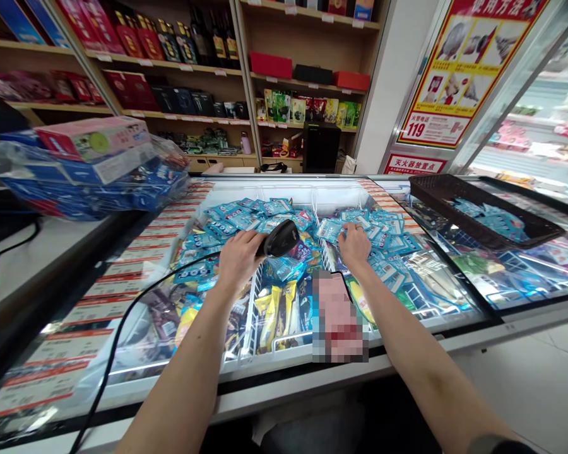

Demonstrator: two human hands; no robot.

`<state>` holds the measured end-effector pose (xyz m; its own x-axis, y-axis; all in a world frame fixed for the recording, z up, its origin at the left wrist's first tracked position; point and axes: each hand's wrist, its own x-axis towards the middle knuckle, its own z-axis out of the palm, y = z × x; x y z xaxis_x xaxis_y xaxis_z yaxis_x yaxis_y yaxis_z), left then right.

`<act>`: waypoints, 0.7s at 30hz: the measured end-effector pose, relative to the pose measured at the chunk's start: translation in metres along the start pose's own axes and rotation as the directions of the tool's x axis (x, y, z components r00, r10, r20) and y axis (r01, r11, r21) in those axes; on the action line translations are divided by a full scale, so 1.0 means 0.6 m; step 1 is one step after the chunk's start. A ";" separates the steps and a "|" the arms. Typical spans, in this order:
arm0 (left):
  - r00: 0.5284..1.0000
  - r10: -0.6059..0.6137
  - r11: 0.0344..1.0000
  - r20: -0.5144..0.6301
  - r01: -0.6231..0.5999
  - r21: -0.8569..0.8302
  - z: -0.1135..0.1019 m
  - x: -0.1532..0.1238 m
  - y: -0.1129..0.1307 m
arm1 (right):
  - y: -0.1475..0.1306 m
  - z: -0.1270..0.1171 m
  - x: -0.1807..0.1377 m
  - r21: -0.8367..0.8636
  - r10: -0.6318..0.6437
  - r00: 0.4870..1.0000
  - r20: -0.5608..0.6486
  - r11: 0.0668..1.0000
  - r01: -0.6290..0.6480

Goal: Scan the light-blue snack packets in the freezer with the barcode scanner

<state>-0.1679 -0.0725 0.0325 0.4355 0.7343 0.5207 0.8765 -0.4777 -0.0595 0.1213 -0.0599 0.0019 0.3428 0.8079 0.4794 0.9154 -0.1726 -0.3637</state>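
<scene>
My left hand [240, 255] is wrapped round the handle of a black barcode scanner [283, 238], its head pointing right over the freezer. A black cable runs from it toward the lower left. My right hand [355, 243] has its fingers curled at the edge of a small blue packet [329, 229]; the fingertips are partly hidden. Many similar blue packets [234, 216] lie spread on the glass top of a chest freezer [284, 190], left and right of my hands. A phone [338, 309], its screen blurred out, rests by my right forearm.
A dark brown basket [435, 192] holding more blue packets stands at the right. Plastic-wrapped boxes [92, 157] are stacked at the left. Price labels [137, 265] line the freezer's left side. Frozen goods in wire baskets show through the glass. Stocked shelves [307, 82] stand behind.
</scene>
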 end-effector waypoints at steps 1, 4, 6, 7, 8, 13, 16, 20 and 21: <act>1.000 -0.002 1.000 -0.001 0.002 0.007 0.001 0.000 -0.002 | 0.002 -0.003 0.000 -0.023 -0.020 1.000 -0.014 1.000 0.020; 1.000 -0.008 1.000 0.002 0.008 0.015 0.001 0.000 -0.007 | 0.005 -0.010 -0.001 -0.041 -0.148 0.988 -0.039 0.988 0.146; 1.000 -0.015 1.000 0.006 0.015 0.010 0.000 0.000 -0.010 | 0.005 -0.010 -0.003 -0.018 -0.263 0.965 -0.013 0.965 0.263; 1.000 -0.017 1.000 0.007 0.017 0.008 0.000 0.000 -0.011 | 0.005 -0.008 -0.004 -0.007 -0.312 0.950 0.011 0.950 0.312; 1.000 -0.018 1.000 0.008 0.018 0.007 -0.001 0.000 -0.011 | 0.006 -0.005 -0.005 0.000 -0.351 0.936 0.037 0.936 0.351; 1.000 -0.021 1.000 0.012 0.021 0.008 -0.002 -0.002 -0.012 | 0.012 0.009 -0.004 -0.021 -0.412 0.907 0.081 0.910 0.415; 1.000 -0.023 1.000 0.017 0.023 0.013 -0.002 -0.003 -0.011 | 0.014 0.012 -0.002 -0.031 -0.435 0.897 0.083 0.898 0.439; 0.999 -0.027 0.999 0.027 0.026 0.024 -0.005 -0.004 -0.011 | 0.014 0.011 -0.002 -0.043 -0.447 0.887 0.113 0.890 0.454; 0.999 -0.028 0.999 0.027 0.027 0.029 -0.006 -0.005 -0.012 | 0.013 0.010 -0.002 -0.047 -0.440 0.891 0.112 0.893 0.448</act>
<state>-0.1764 -0.0727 0.0344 0.4166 0.7600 0.4988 0.8934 -0.4438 -0.0699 0.1270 -0.0587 -0.0065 -0.1215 0.8590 0.4974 0.9809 0.1807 -0.0724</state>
